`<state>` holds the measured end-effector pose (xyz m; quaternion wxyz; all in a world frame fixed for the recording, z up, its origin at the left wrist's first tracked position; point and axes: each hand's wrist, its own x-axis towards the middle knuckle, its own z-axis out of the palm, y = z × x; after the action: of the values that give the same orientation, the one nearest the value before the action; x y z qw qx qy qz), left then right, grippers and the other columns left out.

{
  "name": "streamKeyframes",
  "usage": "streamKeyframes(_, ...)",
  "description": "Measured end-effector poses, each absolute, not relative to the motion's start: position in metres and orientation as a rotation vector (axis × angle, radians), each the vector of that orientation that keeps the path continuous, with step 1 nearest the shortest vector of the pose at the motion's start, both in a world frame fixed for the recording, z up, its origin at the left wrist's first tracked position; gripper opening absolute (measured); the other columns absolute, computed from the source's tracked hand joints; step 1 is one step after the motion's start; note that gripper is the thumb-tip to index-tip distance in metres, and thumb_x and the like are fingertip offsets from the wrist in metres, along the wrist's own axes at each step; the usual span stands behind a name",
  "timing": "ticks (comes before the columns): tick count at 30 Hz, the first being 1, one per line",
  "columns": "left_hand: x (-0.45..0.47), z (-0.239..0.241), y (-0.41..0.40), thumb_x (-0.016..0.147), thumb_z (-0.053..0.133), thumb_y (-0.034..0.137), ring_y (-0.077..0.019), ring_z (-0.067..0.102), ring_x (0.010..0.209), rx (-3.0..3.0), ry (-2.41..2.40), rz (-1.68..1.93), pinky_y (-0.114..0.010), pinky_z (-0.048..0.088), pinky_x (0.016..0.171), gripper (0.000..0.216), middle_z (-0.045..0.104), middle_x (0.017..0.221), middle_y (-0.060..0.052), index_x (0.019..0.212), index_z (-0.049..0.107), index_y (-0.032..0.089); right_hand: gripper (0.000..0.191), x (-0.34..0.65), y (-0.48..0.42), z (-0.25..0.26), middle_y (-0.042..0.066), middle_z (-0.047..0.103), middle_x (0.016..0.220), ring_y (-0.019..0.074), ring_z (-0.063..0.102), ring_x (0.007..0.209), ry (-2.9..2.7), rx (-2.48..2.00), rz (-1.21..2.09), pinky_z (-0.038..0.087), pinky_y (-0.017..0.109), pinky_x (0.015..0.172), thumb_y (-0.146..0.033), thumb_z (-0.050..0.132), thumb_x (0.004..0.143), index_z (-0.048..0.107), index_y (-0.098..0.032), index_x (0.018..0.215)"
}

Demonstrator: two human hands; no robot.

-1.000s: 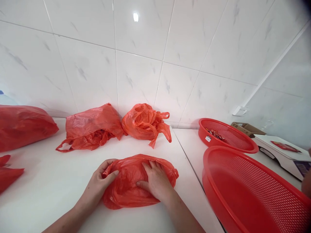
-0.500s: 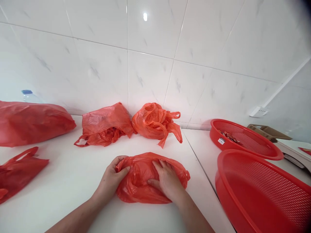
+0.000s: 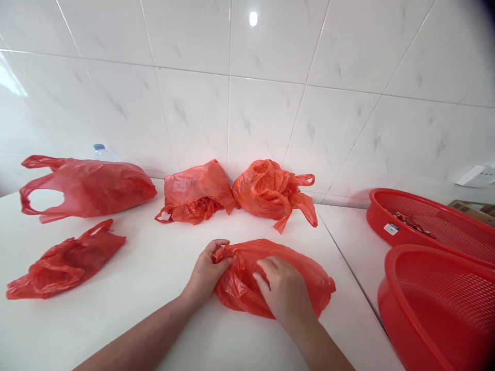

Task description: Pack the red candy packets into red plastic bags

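On the white tabletop (image 3: 127, 288), far left, a big red bag (image 3: 93, 185) lies with its handles open, a flat crumpled bag (image 3: 64, 260) in front of it, a bottle cap (image 3: 99, 148) behind. Mid-back, two more bags (image 3: 197, 193) (image 3: 273, 190) sit against the tiled wall (image 3: 266, 103). Centre front, left hand (image 3: 204, 273) has its fingers closed, pinching the near red bag (image 3: 309, 273) at its left edge, likely to steady it. Right hand (image 3: 284, 291) rests on top, fingers curled into the plastic, pressing it flat. Right: two red baskets (image 3: 421, 216) (image 3: 429, 288), the rear one holding a few red bits.
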<state>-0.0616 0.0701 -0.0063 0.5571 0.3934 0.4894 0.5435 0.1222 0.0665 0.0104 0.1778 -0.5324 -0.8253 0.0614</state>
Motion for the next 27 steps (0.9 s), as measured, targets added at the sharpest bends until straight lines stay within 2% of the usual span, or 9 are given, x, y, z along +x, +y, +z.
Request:
streamKeyframes(3, -0.063, -0.006, 0.070, 0.071, 0.070, 0.031, -0.0142, 0.062, 0.058, 0.954, 1.183, 1.270, -0.025, 0.051, 0.055, 0.043, 0.066, 0.074, 0.003, 0.108, 0.048, 0.023, 0.031, 0.112, 0.057, 0.010, 0.006, 0.063, 0.113, 0.0219, 0.058, 0.101, -2.423, -1.300, 0.297, 0.045, 0.035, 0.089, -0.021, 0.051, 0.084, 0.064, -0.026, 0.112)
streamKeyframes(7, -0.065, -0.001, 0.067, 0.071, 0.070, 0.036, -0.0159, 0.063, 0.061, 1.000, 1.168, 1.225, -0.028, 0.052, 0.059, 0.047, 0.068, 0.079, 0.001, 0.112, 0.050, 0.023, 0.050, 0.113, 0.057, 0.006, 0.005, 0.047, 0.139, 0.0273, 0.040, 0.128, -2.546, -1.222, 0.445, 0.031, 0.042, 0.105, -0.030, 0.061, 0.079, 0.053, -0.030, 0.129)
streamKeyframes(11, -0.067, 0.000, 0.063, 0.073, 0.070, 0.039, -0.0201, 0.067, 0.078, 1.018, 1.042, 1.216, -0.032, 0.054, 0.070, 0.049, 0.069, 0.094, -0.004, 0.116, 0.052, 0.023, 0.059, 0.118, 0.063, 0.003, 0.006, 0.036, 0.148, 0.0291, 0.027, 0.137, -2.594, -1.267, 0.560, 0.020, 0.047, 0.110, -0.042, 0.058, 0.082, 0.042, -0.032, 0.138)
streamKeyframes(15, -0.070, -0.003, 0.063, 0.075, 0.069, 0.036, -0.0192, 0.066, 0.085, 0.913, 0.940, 1.315, -0.031, 0.052, 0.078, 0.042, 0.069, 0.100, -0.005, 0.113, 0.057, 0.022, 0.060, 0.119, 0.065, 0.002, 0.005, 0.031, 0.151, 0.0296, 0.021, 0.139, -2.587, -1.300, 0.610, 0.015, 0.047, 0.112, -0.043, 0.057, 0.081, 0.042, -0.031, 0.138)
streamKeyframes(18, -0.076, -0.004, 0.065, 0.077, 0.068, 0.036, -0.0158, 0.064, 0.075, 0.846, 0.981, 1.410, -0.027, 0.052, 0.071, 0.040, 0.069, 0.093, -0.004, 0.112, 0.056, 0.021, 0.060, 0.118, 0.066, 0.002, 0.003, 0.031, 0.151, 0.0273, 0.020, 0.140, -2.562, -1.299, 0.642, 0.014, 0.044, 0.113, -0.043, 0.057, 0.082, 0.040, -0.033, 0.139)
streamKeyframes(22, -0.082, 0.000, 0.064, 0.080, 0.064, 0.040, -0.0154, 0.062, 0.064, 0.925, 1.094, 1.415, -0.025, 0.049, 0.058, 0.050, 0.067, 0.078, -0.002, 0.124, 0.049, 0.021, 0.059, 0.118, 0.065, 0.003, 0.003, 0.033, 0.149, 0.0278, 0.022, 0.138, -2.539, -1.292, 0.634, 0.016, 0.044, 0.113, -0.046, 0.056, 0.082, 0.041, -0.033, 0.138)
streamKeyframes(24, -0.083, 0.002, 0.062, 0.081, 0.063, 0.039, -0.0176, 0.064, 0.070, 1.000, 1.113, 1.389, -0.027, 0.051, 0.062, 0.054, 0.068, 0.084, -0.004, 0.129, 0.046, 0.023, 0.060, 0.117, 0.063, 0.004, 0.004, 0.039, 0.145, 0.0283, 0.028, 0.136, -2.519, -1.278, 0.599, 0.019, 0.044, 0.112, -0.045, 0.059, 0.080, 0.043, -0.032, 0.137)
streamKeyframes(27, -0.081, 0.005, 0.059, 0.080, 0.066, 0.038, -0.0242, 0.064, 0.094, 1.061, 1.093, 1.353, -0.033, 0.053, 0.076, 0.059, 0.064, 0.112, -0.010, 0.132, 0.043, 0.024, 0.056, 0.117, 0.062, 0.007, 0.004, 0.047, 0.138, 0.0256, 0.040, 0.127, -2.451, -1.272, 0.514, 0.030, 0.038, 0.107, -0.040, 0.061, 0.079, 0.050, -0.029, 0.132)
